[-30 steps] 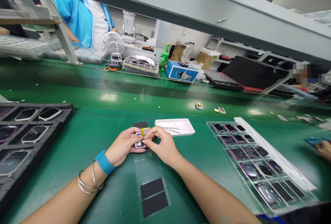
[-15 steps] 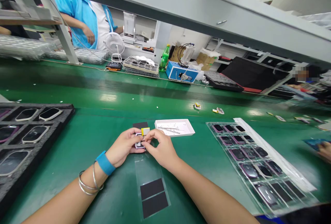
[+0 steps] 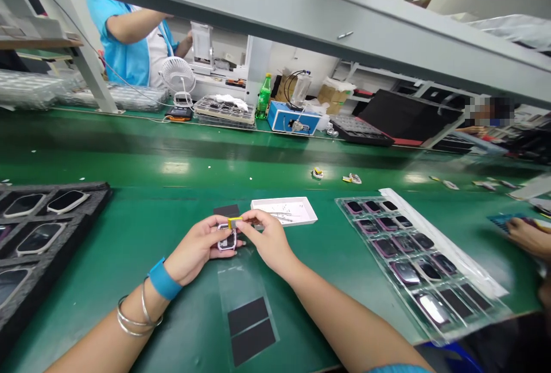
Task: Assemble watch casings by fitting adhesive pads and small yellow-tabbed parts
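Between the thumb and fingers of my left hand (image 3: 202, 241) is a small watch case (image 3: 227, 240), its open inner side facing up. My right hand (image 3: 269, 241) pinches a yellow-edged battery (image 3: 235, 222) at the top edge of the case. Whether a wire joins the two is too small to tell. Just beyond my right fingers sits a white shallow box (image 3: 297, 209) with tweezers and tiny parts in it. Below my hands lies a clear film strip bearing black rectangular pads (image 3: 252, 330).
A dark foam tray (image 3: 97, 204) of watch faces stands at left, a clear plastic tray (image 3: 374, 247) of watch parts at right. Battery and case pieces (image 3: 317, 173) lie on the green belt. A co-worker's hand (image 3: 527, 235) is at far right. A grey beam (image 3: 279, 11) crosses overhead.
My right hand has brought the battery down over the upper edge of the watch case. The view has shifted slightly. The co-worker across has raised an arm.
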A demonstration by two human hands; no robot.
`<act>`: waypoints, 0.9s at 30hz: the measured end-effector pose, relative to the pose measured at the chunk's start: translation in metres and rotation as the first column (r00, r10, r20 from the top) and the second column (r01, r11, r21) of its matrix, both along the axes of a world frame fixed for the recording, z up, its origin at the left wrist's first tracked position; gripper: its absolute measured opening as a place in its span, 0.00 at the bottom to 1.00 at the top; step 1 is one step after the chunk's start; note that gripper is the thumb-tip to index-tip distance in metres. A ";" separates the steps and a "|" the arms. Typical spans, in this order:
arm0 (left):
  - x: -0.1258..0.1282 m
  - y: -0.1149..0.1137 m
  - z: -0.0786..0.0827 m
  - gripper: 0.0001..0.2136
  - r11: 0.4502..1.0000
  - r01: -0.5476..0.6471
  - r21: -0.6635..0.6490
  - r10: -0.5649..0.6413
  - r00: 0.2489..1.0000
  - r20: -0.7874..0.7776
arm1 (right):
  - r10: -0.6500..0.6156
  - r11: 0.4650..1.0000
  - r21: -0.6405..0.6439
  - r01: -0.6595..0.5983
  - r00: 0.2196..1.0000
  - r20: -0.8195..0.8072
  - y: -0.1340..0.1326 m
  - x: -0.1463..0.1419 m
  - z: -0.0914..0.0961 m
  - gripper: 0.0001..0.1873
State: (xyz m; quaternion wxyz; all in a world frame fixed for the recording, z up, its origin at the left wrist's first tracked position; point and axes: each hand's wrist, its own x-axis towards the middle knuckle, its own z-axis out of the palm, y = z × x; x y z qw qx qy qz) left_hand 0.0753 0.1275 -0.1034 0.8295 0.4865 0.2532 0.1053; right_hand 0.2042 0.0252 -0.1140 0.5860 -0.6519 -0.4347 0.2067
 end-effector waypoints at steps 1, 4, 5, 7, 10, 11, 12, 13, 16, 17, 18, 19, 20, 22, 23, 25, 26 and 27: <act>0.000 0.000 0.001 0.12 1.000 0.010 -0.021 -0.010 1.000 0.013 | -0.020 1.000 0.007 0.020 1.000 0.000 0.000 0.000 0.001 0.05; -0.001 0.000 0.002 0.18 0.996 0.056 -0.066 -0.052 0.997 0.065 | -0.088 0.996 0.026 0.087 0.995 0.048 -0.002 -0.003 0.004 0.05; -0.001 0.000 0.002 0.19 0.996 0.065 -0.057 -0.061 0.996 0.071 | -0.103 0.994 0.033 0.101 0.991 0.082 -0.003 -0.004 0.005 0.04; 0.000 -0.001 0.003 0.19 0.998 0.065 -0.010 -0.064 0.996 0.058 | -0.123 0.992 0.042 0.118 0.978 0.170 -0.005 -0.006 0.006 0.04; 0.001 -0.003 0.002 0.16 0.997 0.040 0.059 -0.041 0.999 0.014 | -0.139 0.990 0.060 0.126 0.939 0.315 -0.006 -0.009 0.007 0.04; 0.001 -0.003 0.002 0.16 0.997 0.033 0.073 -0.033 0.999 0.007 | -0.145 0.989 0.072 0.127 0.920 0.364 -0.007 -0.010 0.007 0.03; 0.002 -0.004 0.001 0.16 0.996 0.027 0.083 -0.027 1.000 0.001 | -0.151 0.988 0.088 0.126 0.898 0.414 -0.007 -0.011 0.007 0.03; 0.002 -0.004 0.000 0.16 0.995 0.023 0.093 -0.023 1.000 0.000 | -0.156 0.987 0.110 0.118 0.872 0.464 -0.007 -0.012 0.007 0.03; 0.001 -0.004 -0.002 0.15 0.995 0.011 0.102 -0.012 1.000 0.010 | -0.184 0.974 0.218 0.060 0.770 0.611 -0.006 -0.013 0.006 0.03; 0.001 -0.004 -0.002 0.14 0.996 0.004 0.088 -0.006 1.000 0.015 | -0.194 0.968 0.249 0.032 0.727 0.659 -0.006 -0.014 0.006 0.03; 0.001 -0.004 -0.002 0.14 0.998 -0.001 0.062 0.000 1.000 0.022 | -0.202 0.963 0.269 0.006 0.677 0.708 -0.006 -0.014 0.006 0.04; 0.000 -0.004 -0.001 0.14 1.000 -0.004 0.026 0.003 1.000 0.031 | -0.205 0.962 0.274 -0.016 0.622 0.756 -0.006 -0.015 0.006 0.05; 0.000 -0.004 -0.001 0.15 1.000 -0.003 -0.018 0.003 0.999 0.043 | -0.201 0.964 0.265 -0.033 0.565 0.800 -0.006 -0.015 0.006 0.05; -0.001 -0.002 -0.001 0.17 0.994 0.007 -0.106 0.002 0.997 0.083 | -0.180 0.973 0.228 -0.046 0.468 0.865 -0.007 -0.015 0.006 0.07; -0.001 -0.001 -0.001 0.19 0.990 0.009 -0.141 0.005 0.995 0.102 | -0.168 0.977 0.210 -0.048 0.437 0.883 -0.008 -0.015 0.006 0.07; -0.002 0.002 -0.002 0.20 0.983 0.004 -0.182 0.021 0.991 0.132 | -0.146 0.983 0.180 -0.044 0.419 0.896 -0.008 -0.014 0.006 0.07; -0.003 0.003 -0.003 0.20 0.982 -0.004 -0.189 0.031 0.990 0.140 | -0.136 0.985 0.170 -0.043 0.423 0.896 -0.008 -0.014 0.005 0.08; -0.003 0.004 -0.003 0.19 0.982 -0.013 -0.188 0.040 0.989 0.142 | -0.127 0.986 0.162 -0.044 0.434 0.892 -0.008 -0.014 0.005 0.08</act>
